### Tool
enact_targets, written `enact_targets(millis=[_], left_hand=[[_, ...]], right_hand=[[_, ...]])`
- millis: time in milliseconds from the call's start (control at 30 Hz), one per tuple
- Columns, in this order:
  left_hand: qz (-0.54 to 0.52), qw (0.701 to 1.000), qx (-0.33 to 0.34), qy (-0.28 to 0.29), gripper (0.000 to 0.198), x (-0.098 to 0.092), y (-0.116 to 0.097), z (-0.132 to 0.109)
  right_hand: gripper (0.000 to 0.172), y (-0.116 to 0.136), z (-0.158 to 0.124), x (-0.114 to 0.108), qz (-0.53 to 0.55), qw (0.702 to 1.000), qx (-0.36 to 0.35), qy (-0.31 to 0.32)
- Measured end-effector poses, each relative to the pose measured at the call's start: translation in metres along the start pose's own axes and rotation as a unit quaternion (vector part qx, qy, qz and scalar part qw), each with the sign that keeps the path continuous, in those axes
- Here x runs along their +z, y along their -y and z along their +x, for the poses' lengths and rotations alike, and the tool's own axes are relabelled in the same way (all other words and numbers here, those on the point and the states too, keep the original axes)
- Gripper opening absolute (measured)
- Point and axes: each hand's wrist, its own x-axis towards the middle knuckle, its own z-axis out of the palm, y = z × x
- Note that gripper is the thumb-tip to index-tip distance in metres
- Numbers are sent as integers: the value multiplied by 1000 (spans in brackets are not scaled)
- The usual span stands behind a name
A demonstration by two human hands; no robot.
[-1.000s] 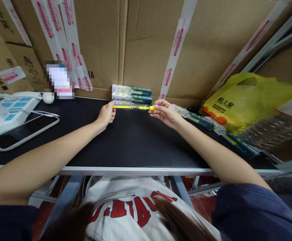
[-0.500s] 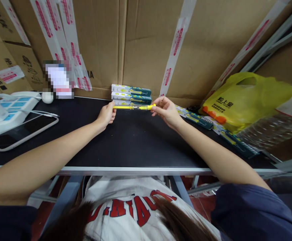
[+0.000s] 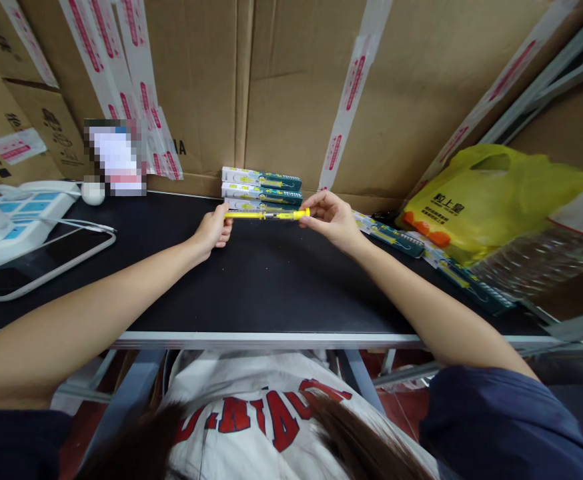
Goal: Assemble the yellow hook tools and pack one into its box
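A slim yellow pen-like tool [image 3: 249, 215] with a clear section near its middle lies level across the space between my hands, just over the black tabletop. My left hand [image 3: 213, 230] is closed around its left end, the fingers curled and partly hidden. At the other end, my right hand [image 3: 330, 217] pinches the yellow cap [image 3: 302, 214] between thumb and fingertips. Right behind the tool is a stack of narrow white and green boxes [image 3: 261, 179] with a yellow tool printed on them; the lowest is partly covered by the tool and my hands.
More such boxes [image 3: 394, 235] lie in a slanting row at the right, beside a yellow plastic bag [image 3: 471, 193] and a clear bottle [image 3: 536, 263]. A phone [image 3: 46, 260] and a white power strip [image 3: 26, 213] occupy the left. Taped cardboard [image 3: 291, 100] stands behind the table.
My right hand has shifted very slightly left with its fingers on the yellow cap, and its grip has changed a little. My left hand keeps its hold almost unmoved.
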Motion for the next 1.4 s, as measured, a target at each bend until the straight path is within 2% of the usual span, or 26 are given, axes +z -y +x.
enact_targets(millis=[200,333,633,867,1133,1400], left_hand=[[-15,999,-20,21,39,-2,1,2],[-18,999,-30,27,38,-2,0,2],[-22,1000,-8,15,36,0,-1,-1],[-7,1000,8,-5,35,1,-3,-3],[-11,998,58,16,38,2,1,-3],[25,996,82,23,37,3,3,-3]], right_hand=[[50,9,-2,2,-29,999,-43,-9],[53,9,-2,5,6,1000,-14,1],[51,9,-3,7,75,993,83,-47],[49,13,-3,9,61,994,70,-53],[47,9,-2,8,57,989,91,-98],[48,4,-3,7,28,993,103,-60]])
